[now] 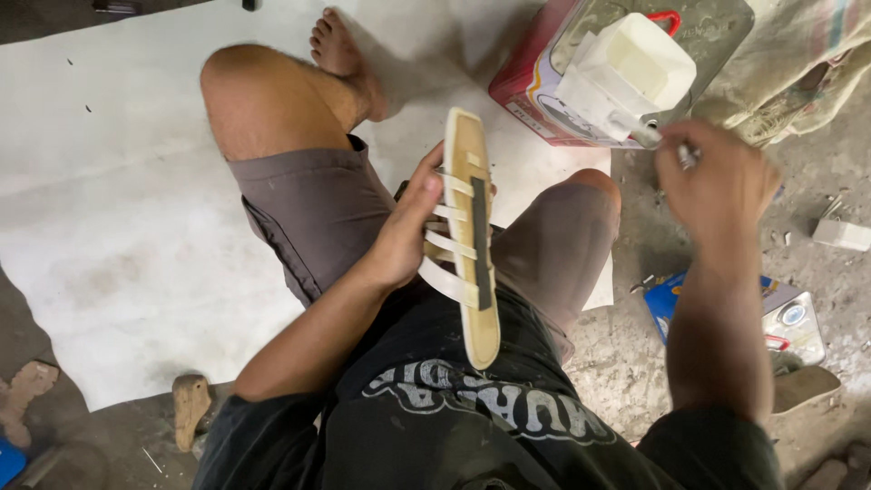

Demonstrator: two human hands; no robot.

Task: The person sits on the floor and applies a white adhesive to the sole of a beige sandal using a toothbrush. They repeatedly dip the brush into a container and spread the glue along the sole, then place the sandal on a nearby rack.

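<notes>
I sit on the floor with a tan sandal sole (pixel 474 236) held upside down over my lap. White straps are folded across it and a dark strip runs along its middle. My left hand (pixel 405 234) grips the sole's left edge, fingers hooked through the straps. My right hand (pixel 717 181) reaches out to the right and is shut on a thin brush handle (pixel 655 138), whose tip sits at the opening of a red metal glue can (pixel 535 77). A white plastic piece (pixel 631 68) rests on top of that can.
A large white sheet (pixel 118 181) covers the floor to the left. A flat blue and silver tin (pixel 789 318) lies on the bare concrete at right, with a small white block (pixel 842 234) farther right. Wooden shoe forms (pixel 190 408) lie at lower left.
</notes>
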